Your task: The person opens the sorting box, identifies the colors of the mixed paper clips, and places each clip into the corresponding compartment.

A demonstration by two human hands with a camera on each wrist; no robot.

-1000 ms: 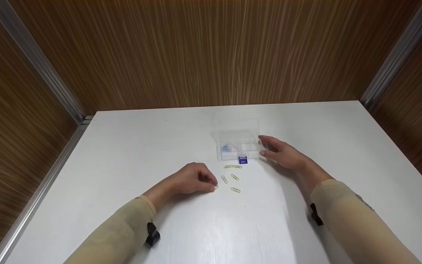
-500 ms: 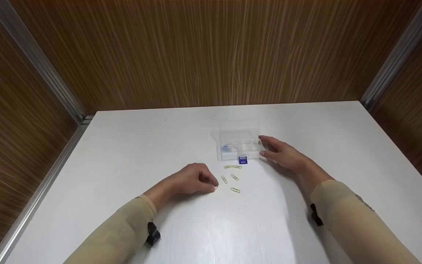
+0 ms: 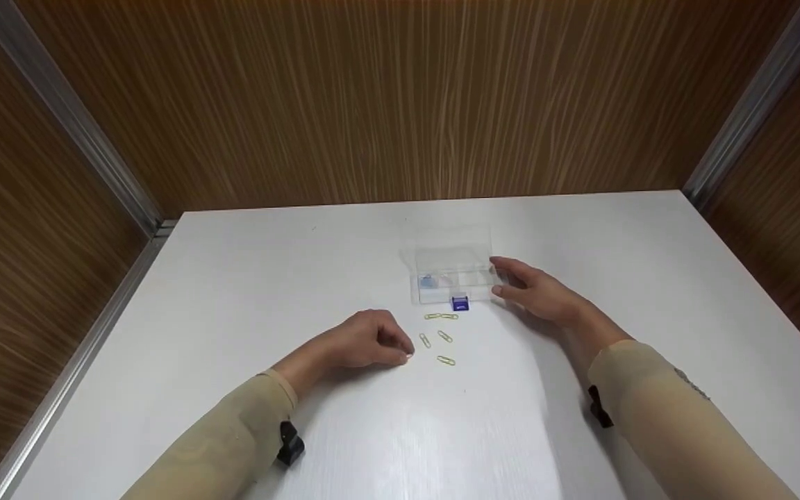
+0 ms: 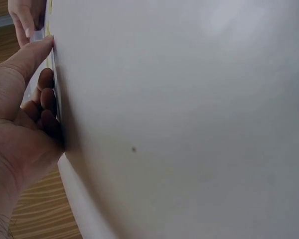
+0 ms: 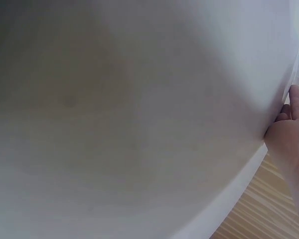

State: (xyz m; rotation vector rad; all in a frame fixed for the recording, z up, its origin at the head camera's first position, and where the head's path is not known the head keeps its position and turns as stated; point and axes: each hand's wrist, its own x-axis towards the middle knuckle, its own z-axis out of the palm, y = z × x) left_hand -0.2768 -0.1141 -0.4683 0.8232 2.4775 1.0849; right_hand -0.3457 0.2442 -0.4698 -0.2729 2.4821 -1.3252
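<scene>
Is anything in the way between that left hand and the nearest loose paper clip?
Nothing visible is: only bare white tabletop shows between the left hand and the nearest paper clip.

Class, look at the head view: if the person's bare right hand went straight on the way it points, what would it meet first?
The bare right hand would first meet the clear rectangular plastic box; it sits right at the box's side, though actual contact is unclear.
</scene>
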